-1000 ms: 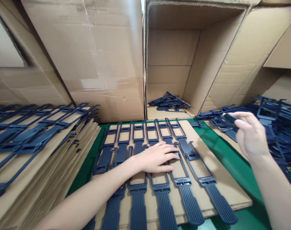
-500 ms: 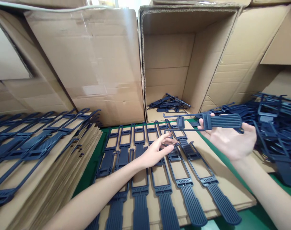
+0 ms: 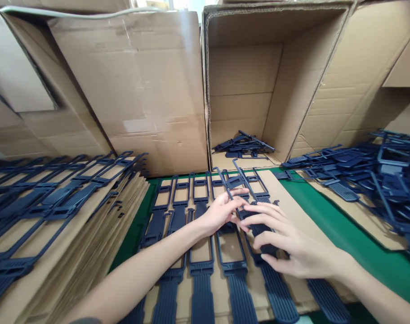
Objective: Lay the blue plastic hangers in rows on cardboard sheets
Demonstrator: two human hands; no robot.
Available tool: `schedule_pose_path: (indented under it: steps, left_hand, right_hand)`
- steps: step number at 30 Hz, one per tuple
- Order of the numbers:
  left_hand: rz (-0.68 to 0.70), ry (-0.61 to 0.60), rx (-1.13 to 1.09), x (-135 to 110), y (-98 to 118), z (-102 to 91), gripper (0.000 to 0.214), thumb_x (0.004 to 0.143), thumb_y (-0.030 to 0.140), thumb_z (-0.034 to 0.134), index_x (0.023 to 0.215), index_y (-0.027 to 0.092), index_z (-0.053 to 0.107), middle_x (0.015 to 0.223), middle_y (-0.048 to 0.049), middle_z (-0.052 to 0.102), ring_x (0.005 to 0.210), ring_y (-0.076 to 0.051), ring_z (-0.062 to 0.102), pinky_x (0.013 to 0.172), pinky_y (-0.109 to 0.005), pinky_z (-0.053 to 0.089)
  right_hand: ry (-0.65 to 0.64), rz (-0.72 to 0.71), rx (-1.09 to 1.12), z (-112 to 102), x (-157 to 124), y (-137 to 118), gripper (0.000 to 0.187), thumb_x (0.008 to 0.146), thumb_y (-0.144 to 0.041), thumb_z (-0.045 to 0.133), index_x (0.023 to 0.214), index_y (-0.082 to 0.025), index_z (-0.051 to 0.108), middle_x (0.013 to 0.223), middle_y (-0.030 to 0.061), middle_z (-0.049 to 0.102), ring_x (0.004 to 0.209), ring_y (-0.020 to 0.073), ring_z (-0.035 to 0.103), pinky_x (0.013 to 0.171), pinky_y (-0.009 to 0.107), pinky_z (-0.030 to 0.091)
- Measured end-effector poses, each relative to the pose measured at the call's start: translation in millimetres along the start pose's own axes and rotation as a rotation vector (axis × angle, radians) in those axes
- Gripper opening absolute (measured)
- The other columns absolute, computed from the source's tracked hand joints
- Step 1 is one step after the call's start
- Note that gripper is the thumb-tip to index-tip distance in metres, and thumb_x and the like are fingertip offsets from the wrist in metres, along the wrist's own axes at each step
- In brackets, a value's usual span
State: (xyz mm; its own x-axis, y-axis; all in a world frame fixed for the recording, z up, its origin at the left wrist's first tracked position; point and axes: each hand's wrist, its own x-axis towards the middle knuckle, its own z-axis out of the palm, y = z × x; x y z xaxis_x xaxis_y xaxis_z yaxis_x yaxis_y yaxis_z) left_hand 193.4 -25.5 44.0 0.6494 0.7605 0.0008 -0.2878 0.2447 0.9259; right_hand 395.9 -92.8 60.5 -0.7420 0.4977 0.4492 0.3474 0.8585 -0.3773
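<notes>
A dark blue plastic frame piece (image 3: 234,182), with two hooked rails and a ribbed paddle end, is tilted over the rows of like pieces, its hooked ends pointing away from me. My left hand (image 3: 221,211) is closed around one of its rails near the middle. Over its paddle end is my right hand (image 3: 286,240), fingers spread and curved, the fingertips close to the rails; whether they press on it I cannot tell. Beneath both hands, similar pieces such as this ribbed one (image 3: 202,292) lie side by side on a cardboard sheet (image 3: 294,220). My hands partly cover several of them.
On the left stands a stack of cardboard sheets (image 3: 90,238) with more blue pieces on top. A loose heap of pieces (image 3: 356,166) lies at right. Behind, an open carton (image 3: 242,72) holds a small pile (image 3: 243,145). Green table surface (image 3: 321,202) shows between.
The piece has swung from lying sideways on my right palm to pointing away, over the rows. My right hand has moved left and turned palm down. My left hand has closed on a rail.
</notes>
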Motion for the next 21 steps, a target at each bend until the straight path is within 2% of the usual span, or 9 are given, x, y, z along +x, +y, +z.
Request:
schedule_pose_path:
  steps: [3,5,7,8,10,12,14,17,21]
  left_hand:
    - [0.01,0.018,0.005,0.8,1.6,-0.6,0.034,0.081,0.03,0.065,0.109,0.014,0.057,0.088,-0.0041,0.058,0.063,-0.014,0.063,0.049,-0.03,0.06]
    - [0.03,0.013,0.017,0.6,3.2,-1.6,0.034,0.081,0.031,0.066,0.108,0.014,0.058,0.089,-0.0047,0.058,0.068,-0.015,0.064,0.051,-0.031,0.061]
    - [0.046,-0.02,0.058,-0.5,4.6,-2.2,0.036,0.08,0.033,0.068,0.109,0.014,0.06,0.09,-0.0056,0.059,0.071,-0.016,0.064,0.053,-0.03,0.061]
    - [0.048,-0.049,0.094,-1.3,5.1,-2.2,0.038,0.08,0.035,0.069,0.11,0.014,0.06,0.091,-0.0061,0.06,0.069,-0.015,0.065,0.053,-0.029,0.061]
    - [0.032,-0.122,0.176,-3.5,6.4,-1.0,0.039,0.081,0.038,0.068,0.112,0.015,0.06,0.093,-0.0074,0.062,0.065,-0.014,0.066,0.052,-0.026,0.059]
    - [0.012,-0.175,0.235,-5.9,8.0,1.2,0.038,0.082,0.04,0.067,0.11,0.014,0.062,0.093,-0.0085,0.064,0.062,-0.013,0.067,0.053,-0.023,0.058]
    - [0.001,-0.184,0.246,-7.7,9.7,3.4,0.037,0.082,0.04,0.067,0.107,0.013,0.063,0.095,-0.0092,0.066,0.064,-0.014,0.068,0.056,-0.024,0.058]
    - [0.004,-0.168,0.232,-8.6,11.1,5.2,0.037,0.081,0.041,0.069,0.104,0.012,0.065,0.097,-0.0094,0.067,0.064,-0.015,0.069,0.06,-0.027,0.059]
    - [0.024,-0.196,0.223,-7.8,10.2,6.0,0.041,0.079,0.042,0.071,0.106,0.011,0.065,0.089,-0.0088,0.068,0.072,-0.018,0.068,0.065,-0.031,0.059]
  right_hand:
    - [0.142,0.026,0.013,1.9,-2.2,6.0,0.025,0.079,-0.017,0.061,0.101,-0.029,0.059,0.13,0.0063,0.053,0.13,0.0282,0.04,0.109,0.051,0.031]
    - [0.289,0.178,0.064,-1.1,-5.5,12.6,0.026,0.082,-0.022,0.061,0.106,-0.03,0.057,0.128,0.0073,0.053,0.124,0.0281,0.046,0.103,0.048,0.039]
    - [0.385,0.391,0.168,-4.7,-8.1,17.9,0.03,0.085,-0.028,0.06,0.114,-0.03,0.053,0.123,0.0082,0.056,0.114,0.0261,0.054,0.096,0.045,0.046]
    - [0.385,0.49,0.251,-6.2,-8.9,19.6,0.033,0.087,-0.033,0.059,0.118,-0.029,0.05,0.12,0.0086,0.057,0.108,0.0249,0.057,0.092,0.043,0.049]
    - [0.3,0.625,0.445,-8.5,-9.4,20.3,0.039,0.087,-0.039,0.059,0.122,-0.027,0.046,0.11,0.0082,0.061,0.098,0.0228,0.062,0.084,0.04,0.053]
    - [0.179,0.69,0.594,-9.9,-8.7,18.1,0.037,0.087,-0.043,0.059,0.118,-0.024,0.05,0.099,0.0064,0.065,0.087,0.0206,0.064,0.077,0.036,0.055]
    - [0.122,0.714,0.669,-10.6,-7.1,14.6,0.03,0.086,-0.045,0.059,0.105,-0.022,0.056,0.089,0.0048,0.066,0.078,0.0184,0.064,0.072,0.033,0.055]
    - [0.151,0.714,0.711,-10.6,-4.0,11.9,0.026,0.085,-0.045,0.06,0.088,-0.02,0.059,0.076,0.0032,0.065,0.068,0.0168,0.063,0.066,0.031,0.054]
    - [0.283,0.722,0.736,-11.2,-3.3,18.8,0.023,0.081,-0.041,0.064,0.08,-0.02,0.057,0.068,0.0007,0.061,0.062,0.0148,0.06,0.059,0.028,0.052]
